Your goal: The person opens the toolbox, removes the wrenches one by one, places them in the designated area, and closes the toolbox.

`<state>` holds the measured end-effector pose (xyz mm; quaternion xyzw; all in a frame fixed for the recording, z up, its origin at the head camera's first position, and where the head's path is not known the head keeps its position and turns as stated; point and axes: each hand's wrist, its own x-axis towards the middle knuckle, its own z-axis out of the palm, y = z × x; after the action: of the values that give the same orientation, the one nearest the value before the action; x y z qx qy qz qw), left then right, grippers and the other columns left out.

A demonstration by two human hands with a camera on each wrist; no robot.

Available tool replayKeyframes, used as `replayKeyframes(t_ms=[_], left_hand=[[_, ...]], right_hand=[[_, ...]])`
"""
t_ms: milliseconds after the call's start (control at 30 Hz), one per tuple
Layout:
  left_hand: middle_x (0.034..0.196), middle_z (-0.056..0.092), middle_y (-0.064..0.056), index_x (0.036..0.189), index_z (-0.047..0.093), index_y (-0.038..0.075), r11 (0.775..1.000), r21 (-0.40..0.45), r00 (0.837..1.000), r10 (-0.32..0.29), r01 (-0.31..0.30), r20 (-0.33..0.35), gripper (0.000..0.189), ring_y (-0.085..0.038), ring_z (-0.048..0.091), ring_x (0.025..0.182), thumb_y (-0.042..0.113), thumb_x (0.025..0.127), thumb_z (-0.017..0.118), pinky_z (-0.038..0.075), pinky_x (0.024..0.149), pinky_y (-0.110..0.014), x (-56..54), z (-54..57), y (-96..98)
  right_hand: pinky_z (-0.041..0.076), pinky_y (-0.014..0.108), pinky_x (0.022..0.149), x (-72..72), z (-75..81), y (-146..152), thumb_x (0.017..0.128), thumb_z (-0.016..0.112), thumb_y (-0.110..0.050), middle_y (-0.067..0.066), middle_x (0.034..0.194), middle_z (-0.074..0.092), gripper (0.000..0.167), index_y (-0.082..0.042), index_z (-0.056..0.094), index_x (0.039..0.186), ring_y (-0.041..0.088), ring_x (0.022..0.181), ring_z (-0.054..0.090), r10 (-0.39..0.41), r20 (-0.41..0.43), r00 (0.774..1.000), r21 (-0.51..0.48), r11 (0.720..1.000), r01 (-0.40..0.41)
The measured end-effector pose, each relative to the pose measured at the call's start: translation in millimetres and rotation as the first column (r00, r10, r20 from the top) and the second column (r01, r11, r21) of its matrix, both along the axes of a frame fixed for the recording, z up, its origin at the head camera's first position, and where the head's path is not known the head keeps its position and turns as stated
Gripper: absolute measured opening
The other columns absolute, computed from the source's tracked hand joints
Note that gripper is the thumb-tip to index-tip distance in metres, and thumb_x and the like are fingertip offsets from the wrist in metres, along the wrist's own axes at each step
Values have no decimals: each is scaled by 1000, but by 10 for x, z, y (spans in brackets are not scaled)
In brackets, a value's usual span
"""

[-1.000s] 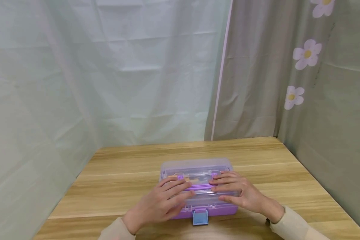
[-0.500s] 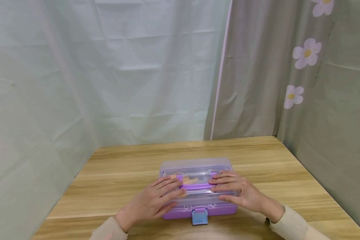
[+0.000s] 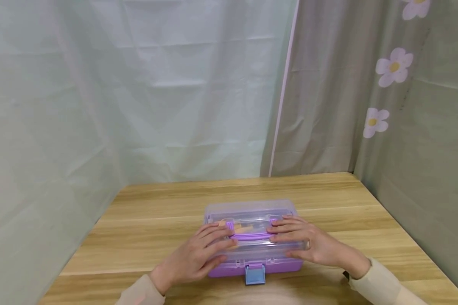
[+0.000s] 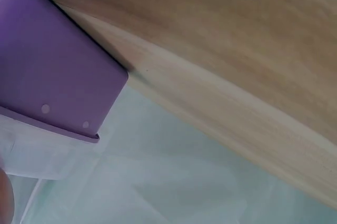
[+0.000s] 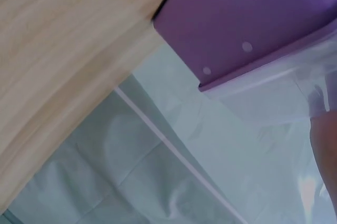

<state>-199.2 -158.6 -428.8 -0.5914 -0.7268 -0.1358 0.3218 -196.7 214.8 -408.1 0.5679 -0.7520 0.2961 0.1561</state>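
Note:
A plastic storage box with a purple base (image 3: pixel 282 267) and a clear lid (image 3: pixel 252 206) sits on the table. Its purple handle (image 3: pixel 253 237) lies folded on the lid, and a light blue latch (image 3: pixel 255 275) sticks out at the front. Through the lid show pale orange-tan pieces (image 3: pixel 244 229). My left hand (image 3: pixel 198 252) rests on the lid's left side, fingers spread beside the handle. On the right side, my right hand (image 3: pixel 309 240) lies with extended fingers, tips at the handle's right end. Both wrist views show the box's purple side walls (image 4: pixel 58 61) (image 5: pixel 247 19).
The wood-grain table (image 3: pixel 156 212) extends around the box. Pale green curtains (image 3: pixel 175 106) hang behind and to the left, with a grey-green curtain (image 3: pixel 320 106) bearing white flowers at the right. A small dark item (image 3: pixel 346 275) shows beneath my right wrist.
My left hand has slid a little to the left, uncovering more of the handle and the tan pieces. My right hand has shifted slightly. The box stays in place.

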Motion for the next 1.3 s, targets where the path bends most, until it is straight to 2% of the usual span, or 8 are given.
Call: replayKeyframes(t_ms=[200, 367, 600, 800, 933, 1067, 1300], left_hand=[[147, 58, -6, 146, 57, 13, 1000, 9, 1000, 0, 0, 23, 40, -30, 54, 137, 28, 111, 45, 38, 117, -47, 17, -8, 14], [146, 59, -7, 146, 58, 11, 1000, 22, 1000, -12, 11, 16, 40, -31, 55, 136, 26, 111, 45, 39, 116, -48, 20, -8, 19], [145, 60, -9, 144, 59, 8, 999, 30, 1000, -19, 19, 18, 39, -30, 56, 135, 22, 112, 43, 40, 116, -49, 24, 22, 14], [145, 61, -8, 144, 59, 7, 999, 38, 1000, -13, 12, 17, 39, -30, 57, 134, 21, 112, 42, 43, 113, -50, 17, 73, 25], [142, 63, -8, 143, 60, 6, 999, 50, 1000, -11, 12, -23, 38, -28, 59, 131, 20, 112, 43, 46, 110, -50, -12, 111, 40], [139, 66, -9, 140, 63, 5, 998, 61, 996, 7, -2, -93, 38, -25, 62, 129, 21, 110, 47, 50, 106, -49, -44, 153, 68], [133, 68, -10, 139, 63, 4, 996, 71, 977, 59, -45, -204, 38, -25, 63, 124, 23, 107, 52, 51, 105, -43, -50, 202, 81]], right_hand=[[21, 28, 125, 11, -31, 0, 91, 78, -11, 6, 145, 63, 51, -17, 67, 141, 25, 142, 50, -7, 9, 1000, -28, 1000, 7], [23, 29, 125, 14, -47, -16, 91, 77, -9, 7, 143, 64, 51, -16, 67, 140, 26, 140, 52, -5, 12, 1000, -55, 998, 6], [25, 31, 124, -6, -41, -26, 89, 77, -3, 12, 142, 64, 50, -10, 68, 137, 27, 140, 52, 43, 40, 998, -99, 994, -39], [25, 32, 124, -36, -41, -10, 90, 76, -1, 15, 142, 64, 47, -7, 69, 136, 29, 140, 52, 64, 31, 997, -141, 988, -59], [25, 31, 124, -40, -20, -2, 90, 75, 1, 14, 141, 64, 47, -7, 68, 136, 27, 138, 53, 44, 29, 999, -149, 988, -39], [26, 31, 124, -48, 19, -7, 87, 75, 6, 13, 141, 64, 51, -7, 68, 136, 26, 137, 54, 35, 28, 999, -147, 989, -31], [26, 30, 124, -96, 123, -14, 84, 73, 13, 13, 141, 64, 55, -6, 68, 136, 27, 137, 54, 60, 69, 996, -158, 986, -48]])
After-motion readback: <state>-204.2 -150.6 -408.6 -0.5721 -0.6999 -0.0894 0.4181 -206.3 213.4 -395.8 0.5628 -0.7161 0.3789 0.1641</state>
